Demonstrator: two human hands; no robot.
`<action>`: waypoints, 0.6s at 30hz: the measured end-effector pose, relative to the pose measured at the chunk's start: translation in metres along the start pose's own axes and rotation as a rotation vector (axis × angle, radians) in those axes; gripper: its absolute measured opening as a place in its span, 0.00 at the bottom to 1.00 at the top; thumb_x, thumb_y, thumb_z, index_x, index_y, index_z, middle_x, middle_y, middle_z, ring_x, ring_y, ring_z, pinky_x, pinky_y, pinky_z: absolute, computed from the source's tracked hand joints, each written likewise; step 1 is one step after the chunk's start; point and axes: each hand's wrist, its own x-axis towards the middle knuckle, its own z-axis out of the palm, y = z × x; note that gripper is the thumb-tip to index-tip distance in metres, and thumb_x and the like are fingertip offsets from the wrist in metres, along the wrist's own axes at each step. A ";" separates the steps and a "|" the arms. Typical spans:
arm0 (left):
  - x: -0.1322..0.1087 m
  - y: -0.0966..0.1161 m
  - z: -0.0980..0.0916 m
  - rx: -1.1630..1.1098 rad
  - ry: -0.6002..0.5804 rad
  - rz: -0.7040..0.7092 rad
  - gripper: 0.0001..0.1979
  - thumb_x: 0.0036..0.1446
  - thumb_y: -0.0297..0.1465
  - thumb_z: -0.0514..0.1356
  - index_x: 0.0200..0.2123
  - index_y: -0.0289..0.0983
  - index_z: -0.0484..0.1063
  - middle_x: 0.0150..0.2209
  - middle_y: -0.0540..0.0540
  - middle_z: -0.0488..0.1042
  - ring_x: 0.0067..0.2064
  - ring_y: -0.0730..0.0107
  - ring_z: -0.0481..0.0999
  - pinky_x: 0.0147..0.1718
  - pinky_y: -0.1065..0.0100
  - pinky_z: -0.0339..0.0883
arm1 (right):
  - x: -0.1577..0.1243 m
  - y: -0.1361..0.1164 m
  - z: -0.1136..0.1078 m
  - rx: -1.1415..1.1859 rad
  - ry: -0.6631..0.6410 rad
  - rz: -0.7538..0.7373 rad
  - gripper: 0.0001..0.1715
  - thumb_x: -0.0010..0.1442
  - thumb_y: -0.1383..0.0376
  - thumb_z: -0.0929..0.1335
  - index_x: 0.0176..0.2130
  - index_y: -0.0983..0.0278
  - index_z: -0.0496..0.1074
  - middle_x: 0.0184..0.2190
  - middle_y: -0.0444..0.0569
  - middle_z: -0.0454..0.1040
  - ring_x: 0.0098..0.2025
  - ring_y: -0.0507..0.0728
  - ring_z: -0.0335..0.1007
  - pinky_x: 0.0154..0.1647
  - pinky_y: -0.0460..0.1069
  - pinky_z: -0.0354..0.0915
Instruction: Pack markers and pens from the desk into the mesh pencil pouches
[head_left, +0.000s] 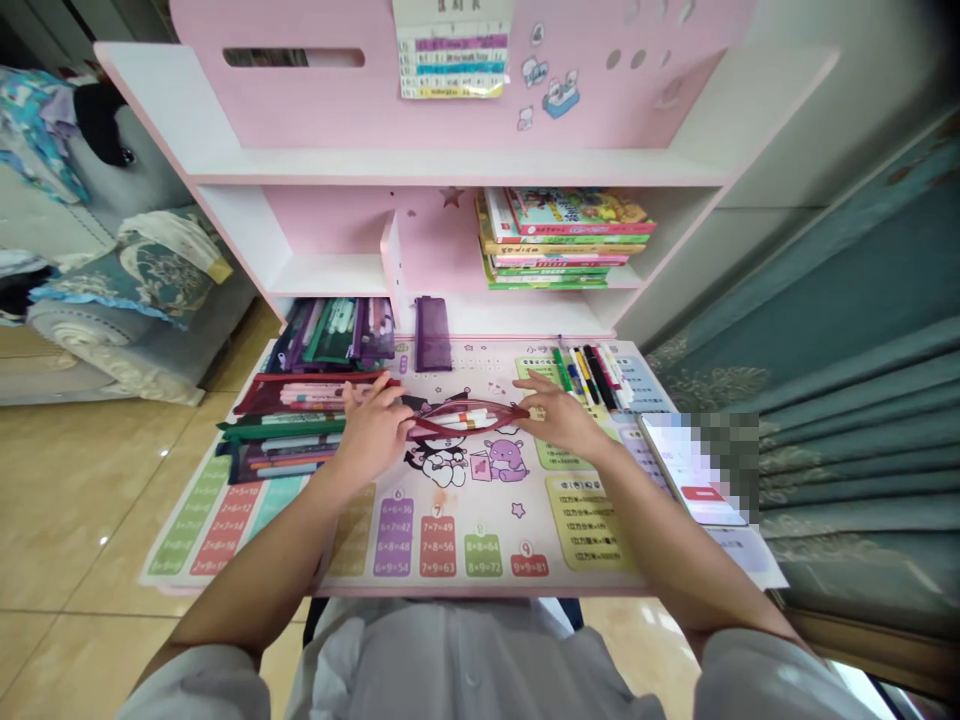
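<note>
Both hands are busy: your left hand (369, 432) is curling around one end of the red-trimmed pencil pouch (466, 420) on the surface (480, 588), your right hand (561, 420) lying open at the other; a slip could scatter the loose pens (589, 378).

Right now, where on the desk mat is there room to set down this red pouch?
The printed mat is free in front of the red mesh pencil pouch, between your left forearm and right forearm. A smaller patch lies behind it, below the upright purple pouch. It's crowded at left, with stacked pouches, and back right, with markers.
</note>
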 end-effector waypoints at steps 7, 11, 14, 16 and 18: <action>0.003 0.001 0.010 0.040 0.054 -0.030 0.15 0.59 0.24 0.51 0.36 0.39 0.78 0.56 0.38 0.74 0.66 0.40 0.60 0.60 0.25 0.43 | 0.000 0.006 -0.001 0.168 0.077 -0.053 0.06 0.55 0.61 0.72 0.29 0.61 0.78 0.58 0.53 0.73 0.69 0.66 0.54 0.68 0.65 0.55; 0.009 0.020 0.016 0.010 0.175 -0.014 0.16 0.61 0.25 0.50 0.43 0.39 0.77 0.60 0.38 0.70 0.68 0.43 0.57 0.63 0.28 0.41 | 0.000 0.001 0.012 0.279 0.113 -0.053 0.07 0.53 0.62 0.73 0.26 0.61 0.76 0.58 0.54 0.73 0.70 0.66 0.53 0.69 0.66 0.52; 0.019 0.043 0.020 -0.015 0.182 0.081 0.15 0.66 0.31 0.50 0.40 0.40 0.78 0.59 0.41 0.71 0.68 0.45 0.57 0.64 0.30 0.40 | 0.001 0.001 0.016 0.347 0.123 -0.054 0.07 0.51 0.62 0.74 0.24 0.60 0.75 0.57 0.52 0.73 0.69 0.67 0.54 0.68 0.67 0.51; 0.029 0.059 0.023 -0.028 0.151 0.140 0.15 0.67 0.33 0.50 0.39 0.40 0.78 0.59 0.42 0.72 0.68 0.46 0.58 0.64 0.30 0.40 | 0.001 0.003 0.016 0.361 0.131 -0.053 0.08 0.50 0.62 0.74 0.23 0.60 0.75 0.57 0.52 0.73 0.70 0.68 0.53 0.68 0.67 0.51; 0.041 0.073 0.024 -0.024 0.127 0.182 0.15 0.67 0.34 0.50 0.39 0.41 0.78 0.60 0.42 0.70 0.69 0.46 0.56 0.65 0.30 0.38 | 0.001 0.006 0.015 0.351 0.144 -0.066 0.08 0.50 0.62 0.74 0.23 0.60 0.75 0.57 0.51 0.73 0.70 0.69 0.51 0.69 0.68 0.50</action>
